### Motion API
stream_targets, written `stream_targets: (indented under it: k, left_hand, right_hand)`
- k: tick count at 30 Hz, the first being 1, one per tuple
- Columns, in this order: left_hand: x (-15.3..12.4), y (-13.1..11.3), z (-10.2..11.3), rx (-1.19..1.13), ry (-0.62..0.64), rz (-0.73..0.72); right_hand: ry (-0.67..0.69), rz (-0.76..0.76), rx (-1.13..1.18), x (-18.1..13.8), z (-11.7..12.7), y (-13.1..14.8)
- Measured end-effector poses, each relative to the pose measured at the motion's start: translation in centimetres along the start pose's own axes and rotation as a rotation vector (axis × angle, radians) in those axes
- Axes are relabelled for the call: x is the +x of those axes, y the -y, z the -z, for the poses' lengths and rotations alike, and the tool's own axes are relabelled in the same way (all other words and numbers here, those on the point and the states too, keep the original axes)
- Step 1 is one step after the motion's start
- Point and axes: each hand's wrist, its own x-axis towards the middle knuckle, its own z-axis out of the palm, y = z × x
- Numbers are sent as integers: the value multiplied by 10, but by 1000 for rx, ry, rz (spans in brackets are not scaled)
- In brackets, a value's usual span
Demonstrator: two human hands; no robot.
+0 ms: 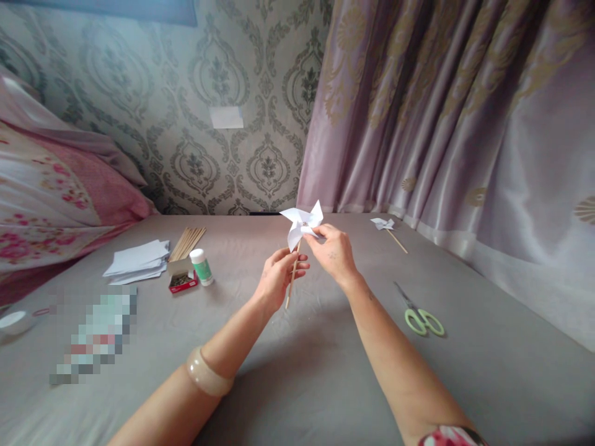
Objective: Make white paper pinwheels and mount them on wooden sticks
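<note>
A white paper pinwheel [297, 224] on a thin wooden stick [291, 286] is held up above the middle of the grey surface. My left hand [277, 275] pinches the stick just under the paper blades, its other fingers loosely spread. With thumb and forefinger, my right hand [333, 253] grips the lower right part of the paper pinwheel near its centre. The stick slants down and slightly left, its lower end free below my left hand. Part of the pinwheel's right blade is hidden behind my right fingers.
At left lie stacked white paper [137, 260], wooden sticks [187, 243], a red box of small metal pieces [182, 282] and a white-green glue bottle [201, 267]. Green-handled scissors [421, 319] and another pinwheel [383, 224] lie right. A pixelated item [100, 334] is front left.
</note>
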Motion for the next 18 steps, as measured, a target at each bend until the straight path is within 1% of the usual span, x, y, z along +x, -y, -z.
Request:
stream_targets:
  k: [2,6,9,18]
  left_hand:
    - [-1,9,0,45,-8,-10]
    - [0,20,2,78,7,-30]
    - [1,23,4,77,14,-45]
    - [0,27,5,71,39,-66]
  right_hand:
    - [4,-34,-23,1,1,-3]
    - [63,-81,-65,2,3,-9]
    - [83,-82,-43,3,4,-11]
    - [66,-78,-9,4,5,-11]
